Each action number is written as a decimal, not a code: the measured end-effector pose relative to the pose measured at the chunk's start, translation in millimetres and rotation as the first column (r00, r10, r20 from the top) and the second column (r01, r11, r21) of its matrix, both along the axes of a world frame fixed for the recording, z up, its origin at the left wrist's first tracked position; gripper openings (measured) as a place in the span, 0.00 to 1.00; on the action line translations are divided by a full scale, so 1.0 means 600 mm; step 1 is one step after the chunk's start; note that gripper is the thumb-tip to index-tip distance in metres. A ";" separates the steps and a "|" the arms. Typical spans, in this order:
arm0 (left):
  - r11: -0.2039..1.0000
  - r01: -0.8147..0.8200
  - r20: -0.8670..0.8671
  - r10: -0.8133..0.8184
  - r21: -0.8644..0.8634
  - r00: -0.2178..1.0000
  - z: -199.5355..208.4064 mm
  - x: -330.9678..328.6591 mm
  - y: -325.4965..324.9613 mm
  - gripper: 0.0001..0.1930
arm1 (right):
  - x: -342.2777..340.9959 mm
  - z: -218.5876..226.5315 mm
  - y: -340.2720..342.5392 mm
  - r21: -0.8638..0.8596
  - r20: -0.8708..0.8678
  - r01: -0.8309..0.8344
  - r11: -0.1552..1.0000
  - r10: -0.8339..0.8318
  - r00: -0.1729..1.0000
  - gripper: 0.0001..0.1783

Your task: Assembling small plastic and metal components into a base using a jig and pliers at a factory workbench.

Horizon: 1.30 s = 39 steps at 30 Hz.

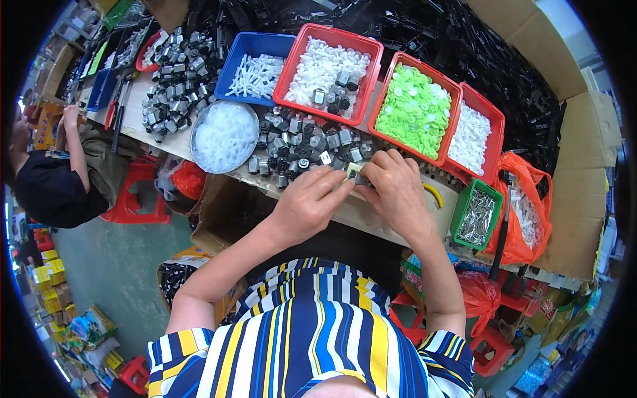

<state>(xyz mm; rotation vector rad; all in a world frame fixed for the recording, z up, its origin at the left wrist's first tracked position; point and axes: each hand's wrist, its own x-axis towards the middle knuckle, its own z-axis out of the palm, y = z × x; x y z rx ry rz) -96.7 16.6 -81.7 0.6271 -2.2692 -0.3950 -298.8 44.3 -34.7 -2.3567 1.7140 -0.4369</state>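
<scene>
Over the table's front edge, my left hand (308,202) and my right hand (397,192) meet with fingertips pinched together. Between them is a small pale, blocky part (353,170), mostly covered by the fingers, so its kind cannot be made out. Just beyond the hands lies a loose heap of small silver-and-black motors (318,140). A yellow curved handle (434,195) rests to the right of my right hand; the rest of that tool is hidden.
Behind the motors stand a blue bin (225,86) of white pins, a red bin (286,73) of white parts and a red bin (383,109) of green discs. At right are a green tray (459,222) of screws and a red bag (511,249). Another person (50,179) sits left.
</scene>
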 end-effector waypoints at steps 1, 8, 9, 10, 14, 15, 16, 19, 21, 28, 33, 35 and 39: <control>0.999 0.005 0.036 -0.003 -0.034 0.999 -0.004 -0.004 -0.002 0.20 | 0.000 0.002 -0.002 0.002 -0.003 -0.001 1.000 0.001 1.000 0.10; 0.986 0.052 0.161 -0.027 -0.157 0.987 -0.032 -0.005 -0.006 0.23 | -0.008 -0.007 -0.006 0.034 0.039 -0.014 0.999 0.012 0.999 0.09; 0.983 0.049 0.182 -0.016 -0.179 0.983 -0.032 -0.007 -0.005 0.21 | -0.011 -0.011 -0.005 0.035 0.096 -0.003 0.999 0.000 0.995 0.09; 0.978 0.046 0.205 -0.004 -0.202 0.979 -0.032 -0.008 -0.004 0.20 | -0.014 -0.015 -0.002 0.033 0.099 -0.004 0.999 0.001 0.995 0.09; 0.976 0.043 0.229 0.008 -0.215 0.973 -0.027 -0.011 -0.003 0.20 | -0.027 -0.018 0.023 -0.004 0.233 0.033 0.999 -0.031 0.972 0.13; 0.983 0.045 0.245 0.001 -0.181 0.970 -0.021 -0.011 -0.002 0.20 | -0.034 -0.016 0.032 -0.027 0.260 0.039 0.999 -0.031 0.965 0.14; 0.988 0.046 0.259 -0.007 -0.144 0.966 -0.016 -0.010 -0.001 0.20 | -0.046 -0.015 0.043 -0.037 0.312 0.094 0.995 -0.078 0.947 0.15; 0.994 0.069 0.137 -0.079 0.081 0.987 0.016 -0.009 -0.005 0.19 | -0.112 0.002 0.092 -0.149 0.301 0.323 0.935 -0.268 0.915 0.13; 0.991 0.075 0.065 -0.082 0.112 0.995 0.043 -0.008 -0.024 0.18 | -0.165 0.004 0.132 -0.192 0.236 0.480 0.856 -0.435 0.869 0.11; 0.991 -0.121 0.087 0.125 -0.055 0.988 0.072 -0.005 -0.219 0.07 | -0.244 -0.026 0.204 -0.159 -0.031 0.656 0.738 -0.668 0.743 0.11; 0.975 -0.173 0.217 0.200 -0.138 0.955 0.022 -0.023 -0.332 0.08 | -0.251 -0.025 0.188 -0.169 -0.047 0.637 0.752 -0.652 0.757 0.07; 0.969 -0.192 0.244 0.226 -0.156 0.943 0.015 -0.038 -0.346 0.07 | -0.256 -0.031 0.184 -0.131 0.027 0.666 0.734 -0.669 0.743 0.05; 0.962 -0.170 0.304 0.230 -0.212 0.925 0.006 -0.054 -0.358 0.05 | -0.266 -0.023 0.192 -0.170 0.048 0.653 0.738 -0.656 0.753 0.05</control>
